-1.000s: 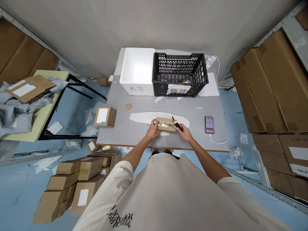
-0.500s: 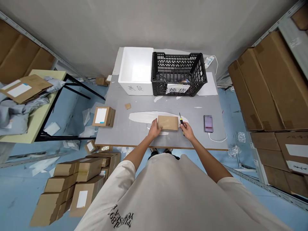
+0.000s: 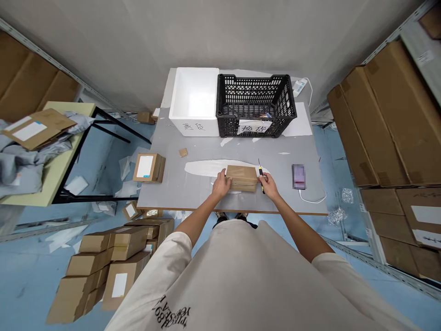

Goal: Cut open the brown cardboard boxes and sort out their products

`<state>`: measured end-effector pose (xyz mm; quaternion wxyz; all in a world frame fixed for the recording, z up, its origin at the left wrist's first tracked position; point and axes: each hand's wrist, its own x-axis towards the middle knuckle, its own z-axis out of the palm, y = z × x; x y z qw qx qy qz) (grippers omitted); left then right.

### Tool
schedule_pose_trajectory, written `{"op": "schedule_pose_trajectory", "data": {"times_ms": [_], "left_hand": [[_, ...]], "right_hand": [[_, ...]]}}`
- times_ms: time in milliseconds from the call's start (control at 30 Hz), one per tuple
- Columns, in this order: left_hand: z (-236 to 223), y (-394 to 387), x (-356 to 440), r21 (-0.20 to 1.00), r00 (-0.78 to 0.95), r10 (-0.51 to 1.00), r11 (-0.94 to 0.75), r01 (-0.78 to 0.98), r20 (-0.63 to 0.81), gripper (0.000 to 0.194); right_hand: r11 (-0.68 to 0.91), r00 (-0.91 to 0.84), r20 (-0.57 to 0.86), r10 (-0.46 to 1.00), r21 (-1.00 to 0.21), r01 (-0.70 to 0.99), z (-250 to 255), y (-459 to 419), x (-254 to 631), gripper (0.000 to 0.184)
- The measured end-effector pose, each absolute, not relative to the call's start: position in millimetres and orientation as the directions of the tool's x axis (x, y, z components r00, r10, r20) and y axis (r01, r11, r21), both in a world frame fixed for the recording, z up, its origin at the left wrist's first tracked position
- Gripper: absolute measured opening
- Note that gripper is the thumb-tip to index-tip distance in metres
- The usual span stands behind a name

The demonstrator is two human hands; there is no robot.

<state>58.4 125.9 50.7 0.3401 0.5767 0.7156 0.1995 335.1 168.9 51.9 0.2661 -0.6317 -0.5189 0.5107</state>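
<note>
The small cardboard box (image 3: 241, 176) lies on the table (image 3: 206, 198), near its front edge, before the person. The left hand (image 3: 221, 185) grips its left end, thumb toward the near side, apparently to steady it. The right hand (image 3: 269, 186) is closed round a utility knife (image 3: 261, 173), blade directed to the far side, likely keeping the tip off both hands. Its fingers are at the box's right end; contact cannot be confirmed. Both forearms reach forward and converge. Behind, a white foam box (image 3: 210, 129) and black crate (image 3: 228, 128) stand side by side, presumably set back for working room. A phone (image 3: 298, 177) lies right.
</note>
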Motion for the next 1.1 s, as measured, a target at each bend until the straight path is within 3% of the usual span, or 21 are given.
{"op": "schedule_pose_trajectory", "data": {"times_ms": [200, 400, 533, 800, 933, 1100], "left_hand": [[59.9, 132.2, 68.6, 0.641, -0.149, 0.964, 0.257, 0.723, -0.219, 0.041], [67.1, 115.5, 68.3, 0.432, 0.111, 0.994, -0.092, 0.897, -0.017, 0.036], [67.7, 106.4, 65.4, 0.363, 0.314, 0.949, -0.289, 0.886, -0.011, 0.032], [59.8, 112.9, 77.3, 0.337, 0.198, 0.980, -0.181, 0.924, -0.015, 0.030], [57.5, 110.1, 74.4, 0.316, 0.244, 0.970, -0.232, 0.920, 0.002, 0.045], [57.0, 103.7, 66.4, 0.299, 0.248, 0.969, -0.241, 0.923, 0.018, 0.046]], "right_hand": [[-0.328, -0.068, -0.370, 0.927, -0.884, 0.334, 51.5, 178.1, 333.9, 0.054], [-0.290, -0.016, -0.333, 0.943, -0.842, 0.455, 63.1, 180.9, 340.2, 0.058], [-0.200, -0.128, -0.310, 0.942, -0.825, 0.529, 82.5, 182.1, 340.6, 0.054], [0.240, -0.518, -0.242, 0.820, -0.677, 0.696, 126.4, 191.3, 313.5, 0.041], [0.339, -0.565, -0.303, 0.767, -0.556, 0.759, 133.9, 201.1, 304.4, 0.040], [0.421, -0.577, -0.372, 0.727, -0.422, 0.803, 136.5, 210.3, 295.7, 0.041]]}}
